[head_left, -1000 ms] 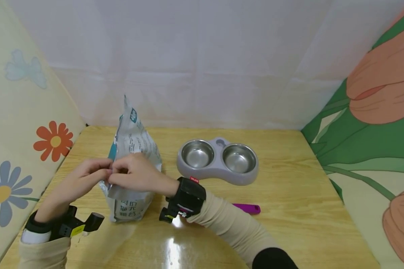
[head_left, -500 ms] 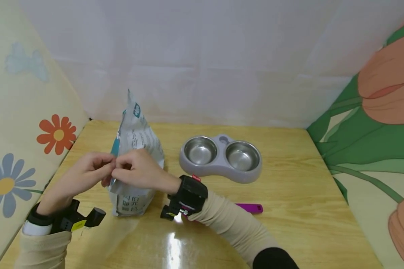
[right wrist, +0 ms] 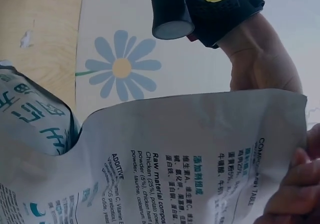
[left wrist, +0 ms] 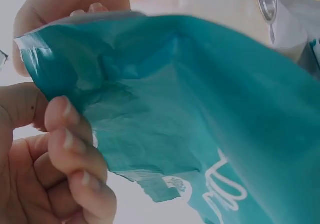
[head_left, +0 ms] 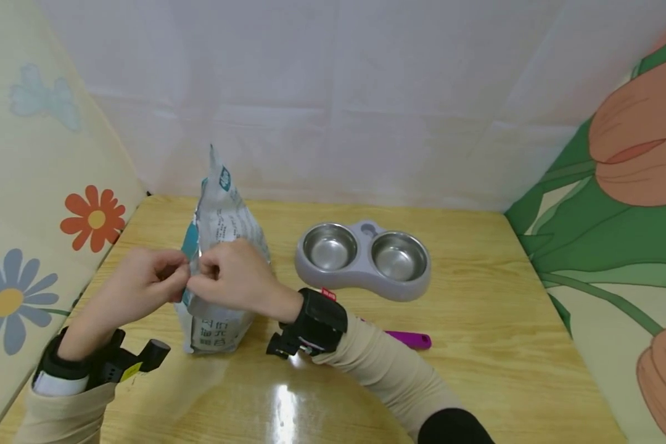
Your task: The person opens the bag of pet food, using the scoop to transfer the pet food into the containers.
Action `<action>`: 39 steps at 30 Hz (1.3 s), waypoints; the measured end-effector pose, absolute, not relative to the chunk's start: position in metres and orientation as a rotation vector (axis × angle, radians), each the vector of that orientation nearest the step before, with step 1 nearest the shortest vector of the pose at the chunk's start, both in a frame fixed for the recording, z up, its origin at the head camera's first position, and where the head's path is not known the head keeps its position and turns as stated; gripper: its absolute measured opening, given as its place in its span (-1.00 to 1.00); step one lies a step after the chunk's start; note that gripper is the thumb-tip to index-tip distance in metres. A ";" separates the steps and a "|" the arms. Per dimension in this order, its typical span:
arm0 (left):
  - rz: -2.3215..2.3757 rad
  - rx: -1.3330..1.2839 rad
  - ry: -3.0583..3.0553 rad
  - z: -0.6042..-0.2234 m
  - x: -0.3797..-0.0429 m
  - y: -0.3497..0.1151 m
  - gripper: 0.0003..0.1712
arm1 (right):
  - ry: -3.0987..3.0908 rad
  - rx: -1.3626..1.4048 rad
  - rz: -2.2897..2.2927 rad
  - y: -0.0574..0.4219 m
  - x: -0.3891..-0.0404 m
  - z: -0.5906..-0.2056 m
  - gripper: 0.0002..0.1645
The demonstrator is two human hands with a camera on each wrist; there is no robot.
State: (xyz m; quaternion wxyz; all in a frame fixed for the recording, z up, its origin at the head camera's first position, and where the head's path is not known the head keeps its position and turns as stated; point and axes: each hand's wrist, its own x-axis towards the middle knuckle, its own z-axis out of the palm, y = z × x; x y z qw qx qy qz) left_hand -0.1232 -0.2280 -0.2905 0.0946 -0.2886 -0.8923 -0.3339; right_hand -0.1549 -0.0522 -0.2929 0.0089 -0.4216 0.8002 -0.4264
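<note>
Nearest to me, two tan sleeves (head_left: 402, 370) reach over the table (head_left: 505, 320), a black band with a small camera at each wrist. The left hand (head_left: 135, 287) has thumb and fingertips pinched on the near edge of a bag (head_left: 224, 216); the right hand (head_left: 238, 277) grips the same edge just beside it, fingers curled, so neither is released. The bag stands upright at the left of the table, its teal face towards the left panel and its pale printed face, with Chinese and English lettering, towards the bowls. Beyond the right wrist, a purple handle (head_left: 409, 340) juts from under the right sleeve; the rest of it is hidden, and no hand is on it. Farther back, right of the bag and apart from it, sits a lilac stand (head_left: 364, 256) carrying two metal bowls (head_left: 398, 258), their shiny bottoms in plain sight. Behind all hangs a white cloth (head_left: 338, 111). As to progress, I judge the work to be at an early stage: the edge is properly in hand, but whether the bag has been parted anywhere I cannot certify, and work at the bowls or handle appears not yet begun
</note>
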 end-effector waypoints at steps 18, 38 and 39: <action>-1.106 -0.913 -2.634 -0.289 -0.127 -0.228 -0.73 | 2.678 -1.149 -0.857 -0.054 -0.166 -0.270 -0.59; -1.035 -0.987 -2.746 -0.279 -0.130 -0.222 -0.73 | 2.679 -1.248 -0.833 -0.046 -0.162 -0.275 -0.67; -1.017 -0.981 -2.745 -0.279 -0.130 -0.222 -0.73 | 2.682 -1.247 -0.834 -0.045 -0.162 -0.276 -0.67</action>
